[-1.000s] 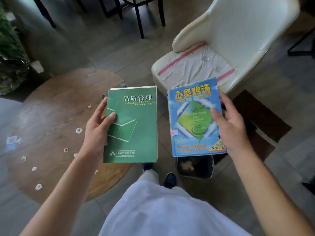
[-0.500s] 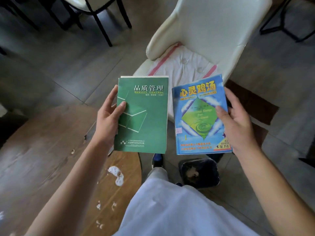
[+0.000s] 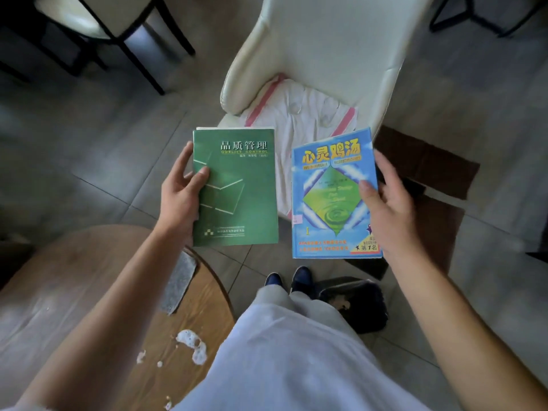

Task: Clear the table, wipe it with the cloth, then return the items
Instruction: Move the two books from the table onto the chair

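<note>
Grey tile floor w/ white armchair [image 3: 326, 40] up top, pink-striped cloth [image 3: 299, 114] on its seat. Round wooden table [image 3: 89, 277] lower left, foam blobs [image 3: 192, 345] and grey pad [image 3: 178, 283] on it. Left hand [image 3: 181, 197] grips green book [image 3: 237, 188], thumb on cover; right hand [image 3: 391, 209] grips blue book [image 3: 332, 197] likewise, both held over the floor in front of the chair.

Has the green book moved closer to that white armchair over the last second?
Yes. The green paperback book gripped by the left hand has moved toward the cream leather armchair; its top edge now nearly meets the seat's white pink-striped cloth, having been over the floor earlier.
</note>
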Motion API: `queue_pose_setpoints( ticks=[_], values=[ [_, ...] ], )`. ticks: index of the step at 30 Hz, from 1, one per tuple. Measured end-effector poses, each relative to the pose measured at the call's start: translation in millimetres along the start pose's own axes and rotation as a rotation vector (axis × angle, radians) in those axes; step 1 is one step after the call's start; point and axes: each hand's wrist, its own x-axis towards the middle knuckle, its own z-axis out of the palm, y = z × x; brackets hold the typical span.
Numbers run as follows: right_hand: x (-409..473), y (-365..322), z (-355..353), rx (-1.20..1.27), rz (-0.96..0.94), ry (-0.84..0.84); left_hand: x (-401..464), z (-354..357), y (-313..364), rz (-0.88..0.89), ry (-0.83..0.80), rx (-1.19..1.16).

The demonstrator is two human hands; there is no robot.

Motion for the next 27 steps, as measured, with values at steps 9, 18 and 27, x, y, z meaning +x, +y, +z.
queue_pose_setpoints(
  ticks=[9,18,27],
  values=[
    [57,17,-22,0.059,0.08,0.128,48,48,4,-0.035,-0.115,0.054],
    [164,71,15,-0.025,0.179,0.24,176,80,-29,-0.128,-0.206,0.106],
    [259,147,50,-0.153,0.279,0.305,330,95,-48,-0.213,-0.351,0.194]
  ],
)
